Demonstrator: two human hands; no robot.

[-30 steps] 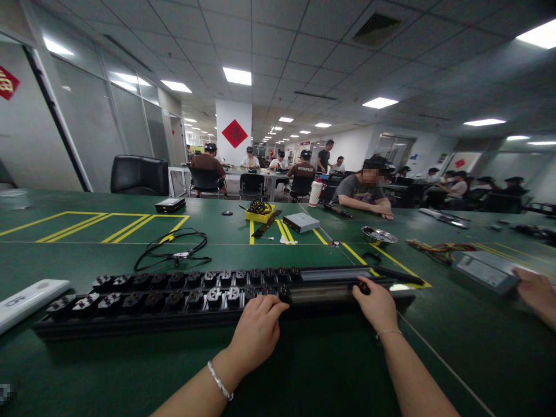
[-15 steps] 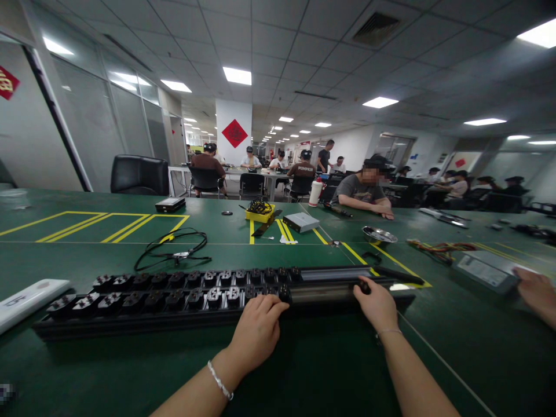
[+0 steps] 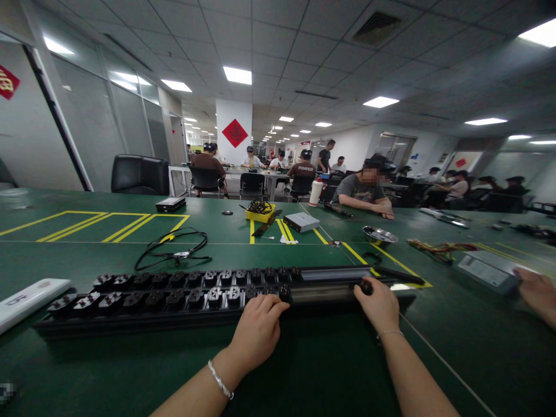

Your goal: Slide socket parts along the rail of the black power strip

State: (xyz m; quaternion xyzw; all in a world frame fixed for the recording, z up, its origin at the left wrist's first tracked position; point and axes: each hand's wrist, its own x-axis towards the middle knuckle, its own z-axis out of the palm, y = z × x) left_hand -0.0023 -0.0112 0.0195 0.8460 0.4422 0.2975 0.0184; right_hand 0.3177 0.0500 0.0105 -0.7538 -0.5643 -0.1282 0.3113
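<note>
A long black tray (image 3: 143, 327) lies across the table in front of me, with two rows of black plug adapters (image 3: 175, 298) standing prongs up in it. My left hand (image 3: 260, 325) is closed over the tray's near edge, its fingertips beside the last plugs of the front row. Further right, my right hand (image 3: 379, 304) pinches a small black plug adapter (image 3: 367, 286) just above the bare metallic stretch of the front channel. My fingers partly cover this plug, so its prongs do not show clearly.
Behind the tray lie a coiled black cable (image 3: 174, 249), a yellow box (image 3: 259, 214), a grey metal box (image 3: 301, 222) and a metal bowl (image 3: 380, 234). A white power strip-like case (image 3: 32, 301) is at left. On the right, another person's hand (image 3: 536, 292) touches a power supply (image 3: 489, 269).
The plug in my right hand has tilted or turned slightly and shows more between the fingers. My left hand stays in place.
</note>
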